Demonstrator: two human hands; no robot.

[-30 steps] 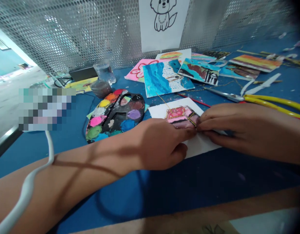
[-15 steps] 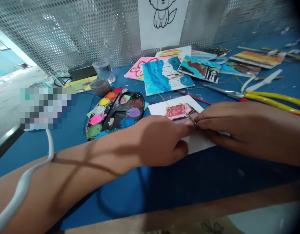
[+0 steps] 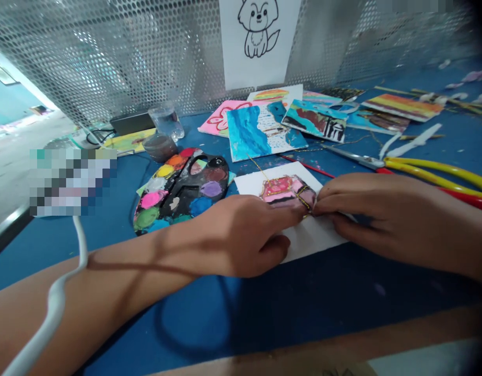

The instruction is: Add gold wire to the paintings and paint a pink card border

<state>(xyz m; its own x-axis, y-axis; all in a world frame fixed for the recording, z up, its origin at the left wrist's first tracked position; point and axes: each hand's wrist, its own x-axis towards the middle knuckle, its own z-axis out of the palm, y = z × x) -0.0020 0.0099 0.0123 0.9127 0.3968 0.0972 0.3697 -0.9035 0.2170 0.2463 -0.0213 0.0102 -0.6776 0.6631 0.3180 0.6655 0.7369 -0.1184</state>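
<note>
A white card [image 3: 299,243] with a pink and red painted shape [image 3: 282,190] lies on the blue table. Gold cord [image 3: 302,200] runs along the shape's outline and across its right part. My left hand [image 3: 252,235] presses an extended index finger on the lower edge of the shape, its other fingers curled. At the right side of the card, my right hand [image 3: 366,219] has its fingertips pinched together by the cord's end; what lies between them is too small to make out.
A paint palette [image 3: 181,190] sits left of the card, with a cup of dark water [image 3: 160,148] behind it. Painted cards [image 3: 248,130] lie at the back. Scissors [image 3: 358,156] and yellow-handled pliers [image 3: 440,172] are at the right. A mesh panel [image 3: 166,52] stands behind.
The camera view has shifted slightly, so the scene sits lower. My left index finger now lies straighter along the shape's lower edge. My right fingers remain pinched by the cord.
</note>
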